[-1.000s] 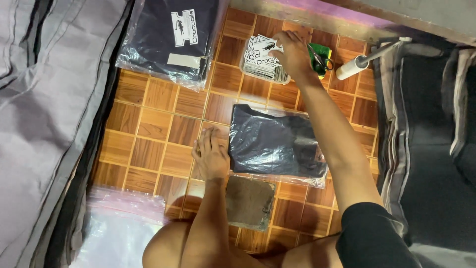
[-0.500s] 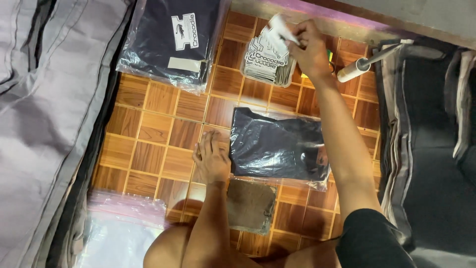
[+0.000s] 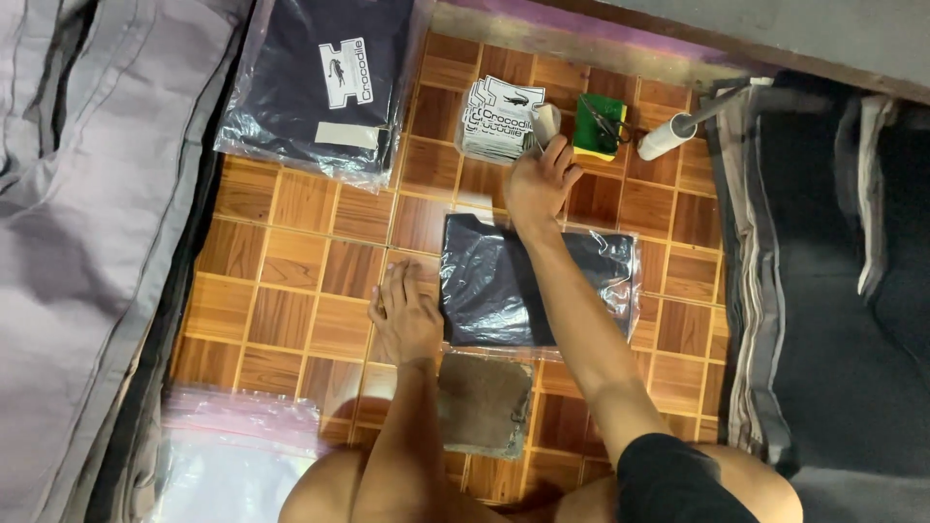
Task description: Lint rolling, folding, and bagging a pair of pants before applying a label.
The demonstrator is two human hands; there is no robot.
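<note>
A folded dark garment in a clear plastic bag lies on the wooden parquet floor in front of me. My left hand rests flat on the floor, fingers on the bag's left edge. My right hand is above the bag's far edge and holds a small white card tag. Just beyond it sits a stack of white printed tags.
A pile of bagged dark garments lies at the far left. A green pad with scissors and a white lint roller sit at the back. Grey fabric borders the left, dark fabric the right. Empty clear bags and a brown board lie near my knees.
My right hand has picked a tag off the stack and drawn back toward the bagged garment. The left hand has stayed in place.
</note>
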